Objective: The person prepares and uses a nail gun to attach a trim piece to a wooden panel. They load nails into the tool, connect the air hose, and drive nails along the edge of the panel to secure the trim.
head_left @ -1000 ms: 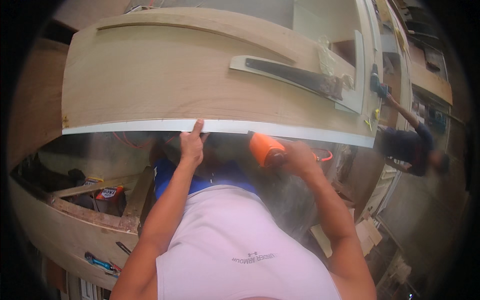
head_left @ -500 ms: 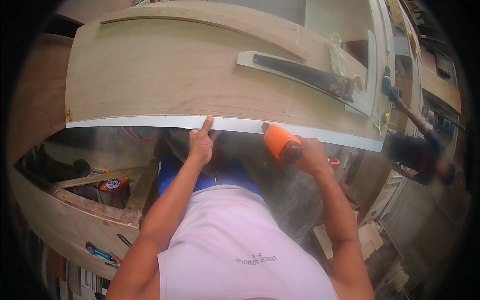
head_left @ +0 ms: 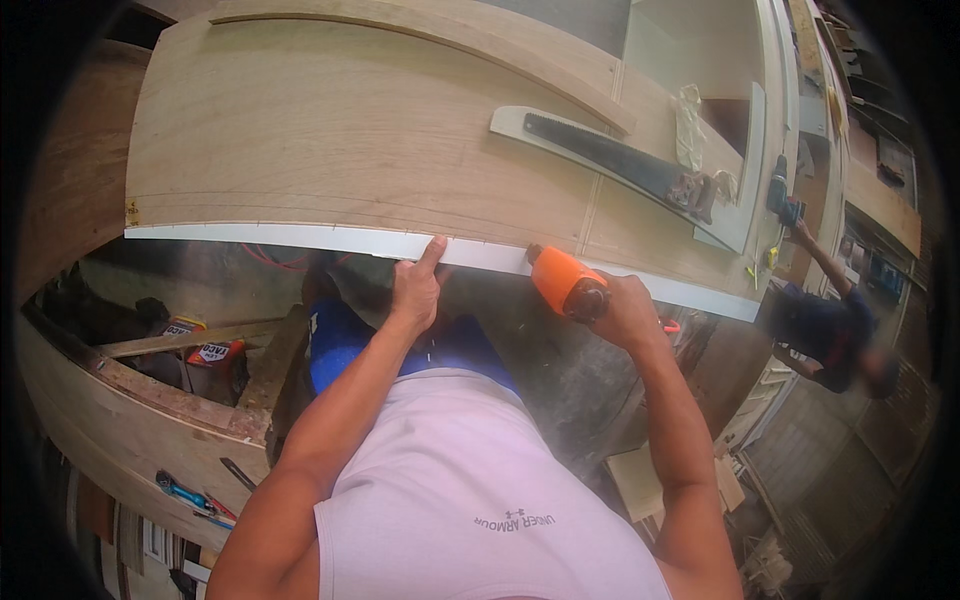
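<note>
Along the near edge of a large plywood panel (head_left: pixel 330 140) runs a narrow white strip (head_left: pixel 270 237). My left hand (head_left: pixel 415 290) pinches this edge, thumb on top and fingers curled underneath, partly hidden. To its right, my right hand (head_left: pixel 628 312) grips an orange nail gun (head_left: pixel 562 280). The gun's dark nose is at the strip; whether it presses on it I cannot tell. Pencil lines and small tick marks run along the panel just beyond the strip.
A handsaw (head_left: pixel 610 160) lies on a pale board on the panel, near an L-shaped white piece (head_left: pixel 745 190). A long wooden batten (head_left: pixel 430 38) crosses the far side. At right, another person's hand (head_left: pixel 800 232) holds a drill (head_left: pixel 779 195). Pliers (head_left: pixel 180 488) lie lower left.
My left hand has slid a little to the right along the strip, closer to the nail gun. The view has turned slightly. My right hand still holds the gun near the same edge.
</note>
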The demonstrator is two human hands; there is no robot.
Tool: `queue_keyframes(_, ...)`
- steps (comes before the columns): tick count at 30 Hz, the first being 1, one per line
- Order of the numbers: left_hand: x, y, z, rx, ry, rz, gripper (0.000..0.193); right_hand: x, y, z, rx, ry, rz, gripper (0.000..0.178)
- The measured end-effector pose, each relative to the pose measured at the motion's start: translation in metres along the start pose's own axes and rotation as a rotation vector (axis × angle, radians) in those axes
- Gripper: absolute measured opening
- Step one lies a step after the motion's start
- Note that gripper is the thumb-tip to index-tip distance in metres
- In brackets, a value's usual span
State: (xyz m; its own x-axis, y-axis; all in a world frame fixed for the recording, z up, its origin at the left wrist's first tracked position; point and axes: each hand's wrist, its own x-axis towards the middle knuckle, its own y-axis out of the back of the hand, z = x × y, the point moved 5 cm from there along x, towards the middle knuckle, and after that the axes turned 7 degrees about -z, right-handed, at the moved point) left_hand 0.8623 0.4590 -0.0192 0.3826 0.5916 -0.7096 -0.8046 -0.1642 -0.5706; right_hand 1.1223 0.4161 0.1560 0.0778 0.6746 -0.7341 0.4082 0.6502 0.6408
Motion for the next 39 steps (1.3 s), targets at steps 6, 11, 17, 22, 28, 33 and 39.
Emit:
queue_keyframes(6, 0.001, 0.000, 0.000, 0.017, -0.011, 0.004, 0.043, 0.006, 0.015, -0.006, -0.031, 0.020, -0.072, 0.030)
queue_keyframes(11, 0.000, 0.000, 0.002, 0.043, 0.001, 0.022, 0.042, 0.008, 0.021, -0.008, 0.004, 0.032, -0.076, 0.028)
queue_keyframes(17, -0.001, -0.002, 0.003, 0.045, -0.014, 0.031, 0.042, 0.009, 0.017, -0.005, -0.044, -0.042, -0.126, 0.027)
queue_keyframes(22, -0.004, -0.004, 0.004, 0.036, -0.028, 0.026, 0.039, 0.008, 0.018, -0.007, -0.056, -0.002, -0.131, 0.029)
queue_keyframes(28, -0.003, -0.009, 0.005, 0.024, -0.055, 0.024, 0.034, 0.007, 0.017, 0.001, 0.011, 0.018, -0.086, 0.033)
queue_keyframes(33, 0.002, -0.007, 0.001, 0.010, -0.079, 0.017, 0.034, -0.017, 0.016, 0.014, 0.082, 0.079, -0.017, 0.030)
queue_keyframes(39, -0.004, -0.011, -0.003, -0.025, -0.026, -0.003, 0.030, -0.089, 0.013, 0.066, 0.126, -0.019, 0.058, 0.039)
